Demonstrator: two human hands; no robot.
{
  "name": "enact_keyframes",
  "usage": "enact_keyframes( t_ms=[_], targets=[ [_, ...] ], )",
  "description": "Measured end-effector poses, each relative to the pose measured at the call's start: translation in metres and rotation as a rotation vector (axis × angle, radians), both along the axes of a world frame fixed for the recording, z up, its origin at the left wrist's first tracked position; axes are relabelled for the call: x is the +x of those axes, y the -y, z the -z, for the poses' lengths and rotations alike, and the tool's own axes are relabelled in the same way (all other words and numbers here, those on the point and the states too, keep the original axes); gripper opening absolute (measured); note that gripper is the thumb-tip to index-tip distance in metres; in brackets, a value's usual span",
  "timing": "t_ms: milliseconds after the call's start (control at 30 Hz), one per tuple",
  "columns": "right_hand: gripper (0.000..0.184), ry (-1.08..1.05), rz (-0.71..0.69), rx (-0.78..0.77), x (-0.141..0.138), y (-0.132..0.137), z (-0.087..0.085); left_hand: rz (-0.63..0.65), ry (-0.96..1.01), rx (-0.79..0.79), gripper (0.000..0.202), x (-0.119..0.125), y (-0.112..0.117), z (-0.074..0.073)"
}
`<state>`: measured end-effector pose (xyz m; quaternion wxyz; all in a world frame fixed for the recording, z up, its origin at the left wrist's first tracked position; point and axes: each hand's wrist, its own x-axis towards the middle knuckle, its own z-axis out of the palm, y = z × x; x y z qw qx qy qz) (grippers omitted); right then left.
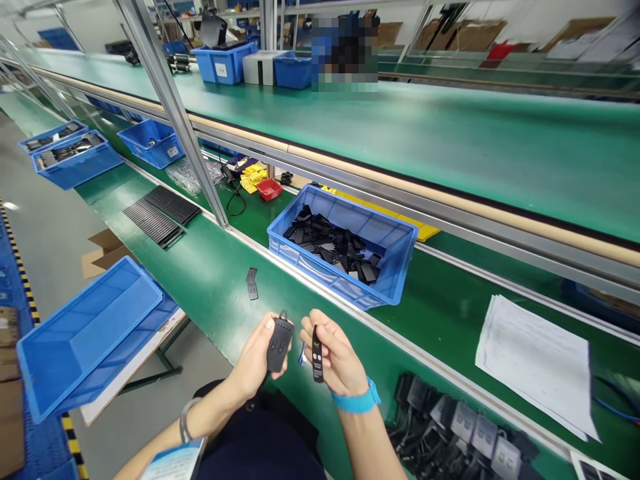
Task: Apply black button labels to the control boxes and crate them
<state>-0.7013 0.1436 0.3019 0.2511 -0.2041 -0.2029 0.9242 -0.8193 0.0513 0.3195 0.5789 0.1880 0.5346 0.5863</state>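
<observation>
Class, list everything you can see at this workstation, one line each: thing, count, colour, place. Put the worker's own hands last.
Plastic crate of black parts: one, blue, on the green bench ahead of the hands.
Empty plastic crate: one, blue, on a low stand at left.
Small flat part: one, dark grey, lying on the green bench.
Paper stack: one, white, bench at right.
Small tray: one, red, behind the crate of parts.
Ribbed sheets: one pile, black, bench at left.
Grey-faced units: several, black, lower right.
Left hand: holds a black rectangular casing.
Right hand: blue wristband, pinches a narrow black strip.
</observation>
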Motion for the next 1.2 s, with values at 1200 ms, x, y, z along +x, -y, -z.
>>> enact_keyframes(
  t_ms=[1200],
  targets=[
    [0.037, 0.236, -0.034, 0.482, 0.004, -0.016, -0.033, 0.288, -0.046, -0.118, 0.044, -0.013, 0.009, -0.015]
  ],
)
